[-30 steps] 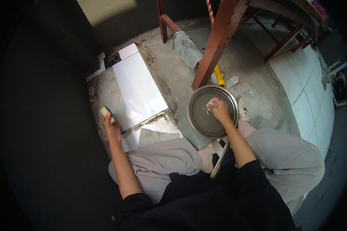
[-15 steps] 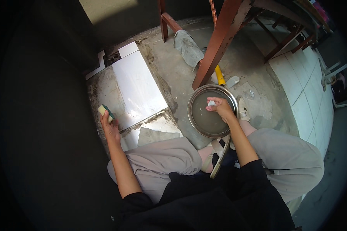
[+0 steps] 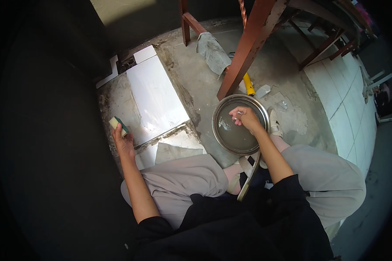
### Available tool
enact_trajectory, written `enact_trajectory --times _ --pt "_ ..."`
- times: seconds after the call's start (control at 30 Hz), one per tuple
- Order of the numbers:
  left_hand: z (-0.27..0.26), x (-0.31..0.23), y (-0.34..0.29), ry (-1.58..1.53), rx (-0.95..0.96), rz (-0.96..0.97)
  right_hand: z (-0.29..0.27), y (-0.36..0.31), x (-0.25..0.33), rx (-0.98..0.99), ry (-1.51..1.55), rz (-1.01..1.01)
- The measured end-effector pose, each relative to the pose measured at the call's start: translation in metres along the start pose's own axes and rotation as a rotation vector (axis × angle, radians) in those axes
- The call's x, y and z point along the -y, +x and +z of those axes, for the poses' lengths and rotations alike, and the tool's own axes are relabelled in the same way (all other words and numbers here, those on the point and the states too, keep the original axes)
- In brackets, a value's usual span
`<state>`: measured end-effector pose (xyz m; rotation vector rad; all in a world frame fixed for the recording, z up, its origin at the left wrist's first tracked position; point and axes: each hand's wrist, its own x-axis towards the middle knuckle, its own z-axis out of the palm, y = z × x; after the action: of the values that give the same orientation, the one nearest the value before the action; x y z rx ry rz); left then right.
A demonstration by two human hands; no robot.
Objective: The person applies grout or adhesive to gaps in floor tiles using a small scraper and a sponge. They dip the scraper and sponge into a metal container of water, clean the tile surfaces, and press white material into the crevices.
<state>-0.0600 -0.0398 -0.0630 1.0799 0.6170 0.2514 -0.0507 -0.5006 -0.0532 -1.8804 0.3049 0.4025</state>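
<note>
Rust-red metal, chipped along its edges, makes up the tall post (image 3: 248,52) leaning over the workspace, the biggest thing near the seated person. Next in size comes the white tile (image 3: 157,98) lying flat on the floor; it looks stiff, heavy for its thinness and easy to crack, so I would lift it by two opposite edges. Just beside the post's foot, between the person's feet and that post, sits the round metal basin (image 3: 215,126), holding cloudy grey water (image 3: 237,141). With that load it is probably heavy and apt to slop, and the wet rim could be slippery; two hands at opposite sides of the rim seem the safest hold. Smaller, a grey cloth (image 3: 213,52) hangs over the low red rail, limp and surely light. Over the basin the right hand (image 3: 247,119) hovers with its fingers curled close together; whether something is pinched between them I cannot tell from where I stand. Out to the left, above the tile's dirty margin, the left hand (image 3: 125,145) holds the sponge (image 3: 118,126) between thumb and fingers, cream on one face, dark green on the other. It should be light and squashy, the green side scratchier, best gripped by its narrow sides.
</note>
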Motion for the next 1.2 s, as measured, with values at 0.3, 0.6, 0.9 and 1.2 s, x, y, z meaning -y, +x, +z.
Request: enact_trajectory --times 0.3,0.6,0.9,1.2 --pt "0.007 -0.001 -0.003 -0.015 -0.022 -0.015 0.0 -0.003 -0.015 -0.026 -0.029 -0.025" --pt "0.006 0.001 0.001 -0.005 -0.012 -0.019 0.015 -0.006 -0.035 -0.213 -0.776 -0.546" --pt "0.006 -0.002 -0.001 -0.005 -0.016 -0.021 -0.013 -0.015 0.008 0.41 0.626 0.046" --pt "0.009 -0.003 -0.003 -0.01 -0.013 -0.017 -0.008 -0.009 -0.009 0.208 0.352 0.01"
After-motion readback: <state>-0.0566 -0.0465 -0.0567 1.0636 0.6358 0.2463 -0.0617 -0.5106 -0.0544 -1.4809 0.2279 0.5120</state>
